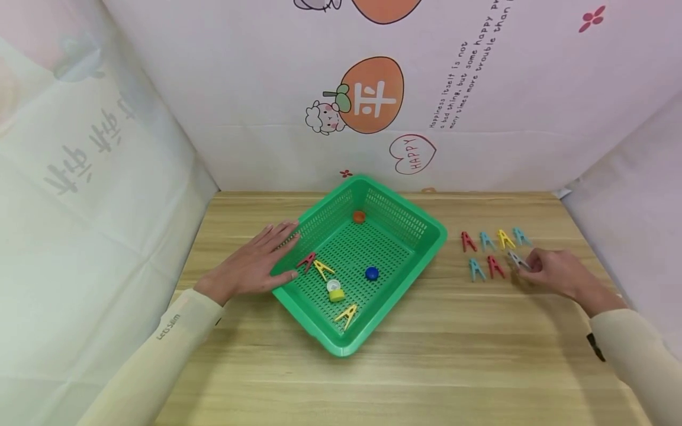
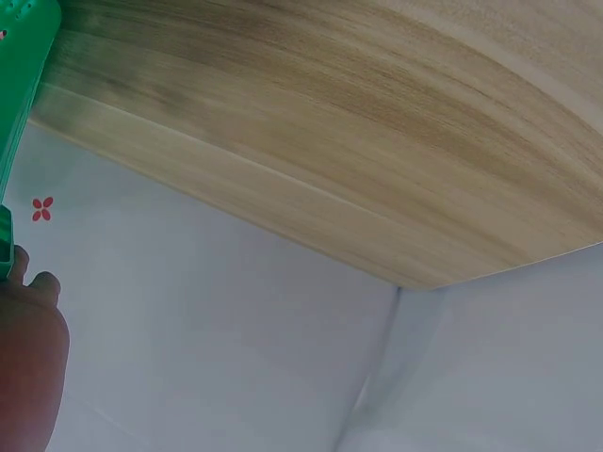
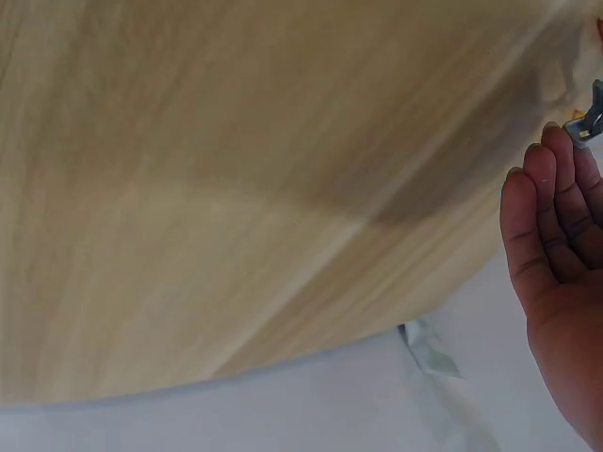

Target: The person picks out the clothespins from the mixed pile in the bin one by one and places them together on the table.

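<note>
Your R hand pinches the grey peg, right side of the head pic, just beside a red peg. Your L hand, fingers straight + spread, rests on the green basket, mid-pic, w/ a blue cap inside, lower ctr.

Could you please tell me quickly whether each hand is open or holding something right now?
Left hand: open, resting on the rim of the green basket.
Right hand: holding a grey clothespin, pinched at the fingertips.
</note>
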### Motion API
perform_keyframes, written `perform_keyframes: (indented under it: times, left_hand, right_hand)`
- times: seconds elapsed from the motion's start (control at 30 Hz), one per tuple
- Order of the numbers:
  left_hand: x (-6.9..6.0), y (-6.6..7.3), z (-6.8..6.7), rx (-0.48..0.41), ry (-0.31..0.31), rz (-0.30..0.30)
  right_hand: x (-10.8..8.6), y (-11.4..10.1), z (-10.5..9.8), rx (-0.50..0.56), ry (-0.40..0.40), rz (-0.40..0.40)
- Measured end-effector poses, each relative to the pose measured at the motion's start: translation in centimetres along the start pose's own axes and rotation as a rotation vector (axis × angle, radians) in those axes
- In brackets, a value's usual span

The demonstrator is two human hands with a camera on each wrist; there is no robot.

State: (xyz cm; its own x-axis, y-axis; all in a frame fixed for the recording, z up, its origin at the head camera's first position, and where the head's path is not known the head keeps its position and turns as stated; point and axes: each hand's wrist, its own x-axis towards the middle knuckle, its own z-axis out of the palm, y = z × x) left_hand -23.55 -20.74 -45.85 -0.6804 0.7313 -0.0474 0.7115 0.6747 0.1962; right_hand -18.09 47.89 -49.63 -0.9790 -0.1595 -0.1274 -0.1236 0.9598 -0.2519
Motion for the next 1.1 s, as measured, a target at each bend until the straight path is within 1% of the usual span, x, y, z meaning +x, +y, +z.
perform_keyframes:
  times: [0.13, 0.4, 0.73, 0.83, 0.9, 0.97, 1.1]
  left_hand:
    - [-0.1, 0.0, 0.1, -0.01, 0.005, -0.004]
    - [-0.2, 0.0, 0.2, -0.027, 0.008, -0.012]
    - [-0.1, -0.2, 0.3, 0.003, 0.005, -0.009]
    - [-0.1, -0.3, 0.3, 0.012, 0.007, 0.0]
    - [0.0, -0.3, 0.3, 0.015, 0.009, 0.004]
    - [0.1, -0.3, 0.3, 0.017, 0.009, 0.005]
    - [0.1, -0.3, 0.3, 0.02, 0.007, 0.008]
  right_hand:
    - [0.0, 0.1, 0.7, 0.019, -0.021, 0.031]
    - [0.3, 0.0, 1.2, 0.012, 0.01, 0.038]
    - [0.3, 0.1, 1.4, 0.02, 0.004, 0.07]
    - [0.2, 0.1, 1.0, 0.027, 0.002, 0.085]
    - [0.1, 0.1, 0.4, 0.028, 0.018, 0.09]
    - [0.2, -0.2, -0.2, 0.024, 0.047, 0.079]
    - [0.8, -1.4, -1.5, 0.007, 0.128, 0.023]
